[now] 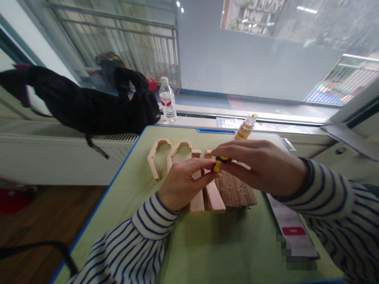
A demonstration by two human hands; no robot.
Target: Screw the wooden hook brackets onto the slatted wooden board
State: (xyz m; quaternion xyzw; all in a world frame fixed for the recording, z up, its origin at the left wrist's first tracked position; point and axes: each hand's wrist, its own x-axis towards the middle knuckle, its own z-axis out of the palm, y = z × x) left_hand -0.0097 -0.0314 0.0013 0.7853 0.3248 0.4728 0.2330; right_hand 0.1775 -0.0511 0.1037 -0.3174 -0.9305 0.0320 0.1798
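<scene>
My left hand (186,181) and my right hand (257,167) meet above the table, both pinching a short yellow-and-black screwdriver (217,163). Its handle shows between the fingertips; whether a shaft or bit is fitted I cannot tell. Below lie two straight pale wooden pieces (215,199), partly hidden by my left hand. Beside them, under my right hand, is a brown wood-grain board (237,189) with many small metal screws scattered on it. Two curved wooden pieces (156,157) rest to the left, the nearer one partly behind my left hand.
The light green table (130,201) has a blue edge. Behind my right hand stands a clear container with a yellow base (246,127). A phone-like slab (291,228) lies at the right. On the sill are a water bottle (167,100) and a black bag (97,106).
</scene>
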